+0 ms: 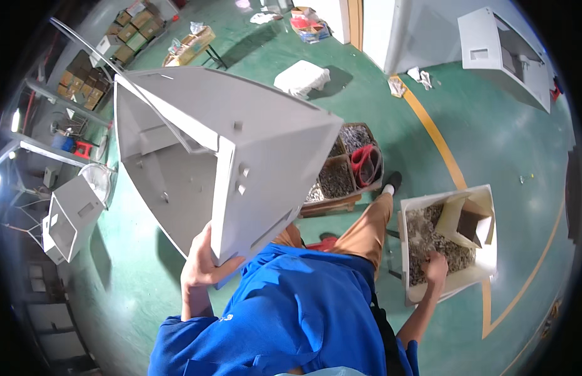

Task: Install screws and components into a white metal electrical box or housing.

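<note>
A large open-fronted light grey metal box (272, 150) fills the space to the front left, tilted, with small holes and tabs in its walls. My left hand (206, 262) grips the near lower edge of it, thumb on one face and fingers round the other side. Off to the right, my right hand (435, 268) reaches into a white plastic bin (488, 263) of small loose hardware (419, 232). Its fingers are drawn together just at the pieces; what they hold is too small to make out. A cream-coloured open carton (452, 216) lies tilted on the hardware.
Behind the box stand trays of small parts (336, 177) with a red container (366, 166). A white covered bundle (301, 78) lies on the green floor (378, 88). Other grey metal boxes stand at far right (482, 53) and left (81, 213). Cartons (137, 28) are stacked far left.
</note>
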### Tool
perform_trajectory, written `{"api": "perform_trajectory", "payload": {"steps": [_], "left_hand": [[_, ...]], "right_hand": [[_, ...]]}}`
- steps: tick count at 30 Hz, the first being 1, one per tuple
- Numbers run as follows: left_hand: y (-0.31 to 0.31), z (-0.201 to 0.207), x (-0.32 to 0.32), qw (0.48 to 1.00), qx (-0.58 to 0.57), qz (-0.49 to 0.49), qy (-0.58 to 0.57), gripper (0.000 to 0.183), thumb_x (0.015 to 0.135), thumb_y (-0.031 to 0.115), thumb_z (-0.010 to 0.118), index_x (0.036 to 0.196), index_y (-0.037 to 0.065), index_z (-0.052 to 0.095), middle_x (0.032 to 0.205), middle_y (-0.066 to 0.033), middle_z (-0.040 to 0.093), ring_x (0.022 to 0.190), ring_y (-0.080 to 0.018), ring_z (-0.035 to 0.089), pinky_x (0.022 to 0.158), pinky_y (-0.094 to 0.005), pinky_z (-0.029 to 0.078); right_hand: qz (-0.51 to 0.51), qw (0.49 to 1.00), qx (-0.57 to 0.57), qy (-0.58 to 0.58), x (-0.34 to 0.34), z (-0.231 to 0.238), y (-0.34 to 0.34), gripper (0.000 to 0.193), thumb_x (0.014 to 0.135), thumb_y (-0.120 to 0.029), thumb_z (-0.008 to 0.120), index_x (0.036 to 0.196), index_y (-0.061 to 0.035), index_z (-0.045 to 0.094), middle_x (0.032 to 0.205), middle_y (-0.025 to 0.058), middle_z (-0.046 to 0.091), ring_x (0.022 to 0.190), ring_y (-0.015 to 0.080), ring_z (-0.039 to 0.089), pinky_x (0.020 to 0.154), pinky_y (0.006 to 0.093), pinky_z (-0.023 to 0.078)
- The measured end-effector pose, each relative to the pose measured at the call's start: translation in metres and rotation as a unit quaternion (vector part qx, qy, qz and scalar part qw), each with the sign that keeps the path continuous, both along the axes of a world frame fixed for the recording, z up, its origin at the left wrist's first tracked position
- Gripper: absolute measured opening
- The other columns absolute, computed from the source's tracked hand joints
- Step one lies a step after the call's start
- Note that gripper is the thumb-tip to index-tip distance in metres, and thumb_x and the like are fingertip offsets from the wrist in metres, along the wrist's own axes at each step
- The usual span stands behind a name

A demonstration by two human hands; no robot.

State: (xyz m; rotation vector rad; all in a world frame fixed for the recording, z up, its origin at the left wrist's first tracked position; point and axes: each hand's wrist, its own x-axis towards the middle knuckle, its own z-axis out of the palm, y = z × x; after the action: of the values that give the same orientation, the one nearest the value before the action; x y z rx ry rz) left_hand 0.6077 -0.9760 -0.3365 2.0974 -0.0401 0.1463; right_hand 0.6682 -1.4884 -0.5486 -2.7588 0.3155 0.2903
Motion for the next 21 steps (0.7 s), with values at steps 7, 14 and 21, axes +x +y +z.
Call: {"api": "perform_trajectory", "payload": {"steps": [7,14,21], "left_hand": [[0.008,0.035,-0.012,0.992,0.024,0.12,-0.016,0.068,0.058,0.015,0.072,0.119,-0.004,0.05,0.1,-0.0174,0.062,0.094,-0.0257,0.061,0.083,-0.0328,0.045],[0.063,0.032,-0.022,0.949,0.254,0.185,-0.034,0.069,0.059,0.017,0.077,0.119,-0.003,0.051,0.102,-0.017,0.059,0.092,-0.028,0.058,0.082,-0.0373,0.045],[0.106,0.028,-0.023,0.966,0.199,0.155,-0.061,0.052,0.082,0.017,0.066,0.124,-0.008,0.047,0.12,-0.0219,0.052,0.11,-0.0305,0.052,0.096,-0.0348,0.038]], "right_hand": [[0.024,1.0,-0.011,0.01,0.005,0.006,0.007,0.025,0.052,-0.006,0.063,0.077,-0.0017,0.059,0.074,0.018,0.062,0.078,0.0394,0.06,0.068,0.0446,0.048],[0.03,0.999,0.039,0.0,-0.011,-0.019,-0.018,0.023,0.061,-0.02,0.064,0.07,-0.0002,0.059,0.07,0.0216,0.056,0.072,0.0396,0.055,0.064,0.0471,0.044],[-0.053,0.964,0.261,0.011,0.012,0.035,-0.007,0.022,0.062,-0.015,0.065,0.073,0.0026,0.058,0.064,0.0127,0.058,0.061,0.0192,0.06,0.057,0.0328,0.046]]}}
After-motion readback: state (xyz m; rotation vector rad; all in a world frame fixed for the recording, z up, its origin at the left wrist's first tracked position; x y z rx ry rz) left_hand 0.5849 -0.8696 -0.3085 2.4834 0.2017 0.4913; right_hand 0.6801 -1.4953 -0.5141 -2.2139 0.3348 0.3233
